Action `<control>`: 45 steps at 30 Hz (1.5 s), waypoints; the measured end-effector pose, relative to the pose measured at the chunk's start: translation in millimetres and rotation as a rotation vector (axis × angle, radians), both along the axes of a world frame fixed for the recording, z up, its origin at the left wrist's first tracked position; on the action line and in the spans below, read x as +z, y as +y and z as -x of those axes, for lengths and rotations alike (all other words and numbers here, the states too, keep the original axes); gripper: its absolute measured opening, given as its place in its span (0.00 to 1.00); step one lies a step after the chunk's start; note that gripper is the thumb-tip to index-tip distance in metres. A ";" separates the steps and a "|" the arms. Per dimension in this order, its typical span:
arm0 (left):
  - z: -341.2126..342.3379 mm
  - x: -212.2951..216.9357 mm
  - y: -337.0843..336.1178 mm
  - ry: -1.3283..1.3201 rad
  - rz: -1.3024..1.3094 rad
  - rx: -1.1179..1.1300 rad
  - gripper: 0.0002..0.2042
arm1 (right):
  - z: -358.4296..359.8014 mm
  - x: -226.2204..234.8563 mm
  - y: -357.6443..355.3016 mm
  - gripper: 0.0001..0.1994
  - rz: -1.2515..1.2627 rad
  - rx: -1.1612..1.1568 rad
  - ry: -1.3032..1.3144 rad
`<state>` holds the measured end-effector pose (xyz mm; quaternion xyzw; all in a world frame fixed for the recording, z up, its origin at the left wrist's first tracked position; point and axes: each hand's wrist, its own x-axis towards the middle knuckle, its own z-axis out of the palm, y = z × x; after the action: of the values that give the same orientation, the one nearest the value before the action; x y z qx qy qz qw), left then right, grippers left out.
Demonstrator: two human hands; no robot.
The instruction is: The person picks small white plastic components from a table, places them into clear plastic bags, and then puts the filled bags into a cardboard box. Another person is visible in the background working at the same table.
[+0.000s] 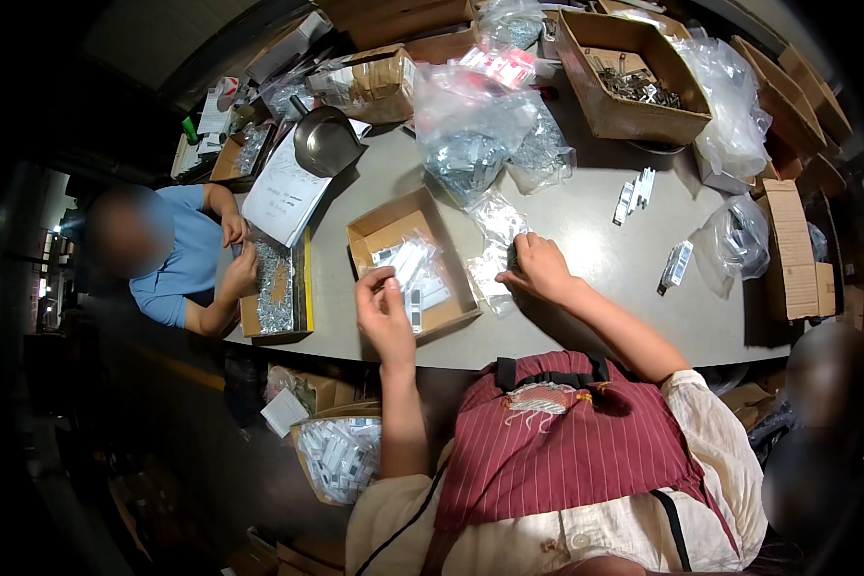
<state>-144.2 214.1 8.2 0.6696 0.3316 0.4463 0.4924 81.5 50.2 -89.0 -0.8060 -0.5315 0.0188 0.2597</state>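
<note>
Clear little bags (494, 252) lie on the bench (586, 240); the right hand (540, 269) pinches one there. Left hand (384, 312) holds a small packet over the part-filled box (411, 264). Loose bags are left, so the work looks midway.

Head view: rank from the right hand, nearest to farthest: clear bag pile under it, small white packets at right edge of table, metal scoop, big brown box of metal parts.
1. Clear bag pile: touching the right hand, on its left.
2. Small white packets: to the right, near the table's right edge.
3. Big brown box of metal parts: far side, up and right.
4. Metal scoop: far left; close to the box in distance, so that ranking is tentative.
</note>
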 end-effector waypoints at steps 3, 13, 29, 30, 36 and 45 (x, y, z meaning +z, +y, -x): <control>-13.8 -2.0 -13.8 0.088 -0.033 -0.149 0.06 | -4.3 -7.3 -6.9 0.09 -0.055 0.076 0.123; -79.5 -9.2 -110.9 0.302 -0.445 -0.698 0.19 | 5.3 54.5 -113.7 0.06 -0.311 -0.081 0.304; -119.1 -10.7 -175.7 0.342 -0.425 -0.862 0.09 | 6.4 116.3 -209.0 0.21 -0.228 0.059 0.150; -121.1 -11.0 -178.6 0.361 -0.430 -0.880 0.09 | 4.3 114.2 -214.2 0.21 -0.184 0.056 0.160; -139.5 -7.1 -197.3 0.276 -0.758 -0.708 0.13 | 1.6 102.3 -237.1 0.31 0.050 0.093 0.295; -148.5 -77.2 -214.7 0.451 0.107 -0.912 0.14 | -95.6 69.8 -239.3 0.24 -0.064 -0.767 0.010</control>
<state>4.3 -0.5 -68.9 0.7996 0.1262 0.0130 0.5870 177.1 -189.0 -19.1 -0.9377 -0.1906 -0.0925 0.2754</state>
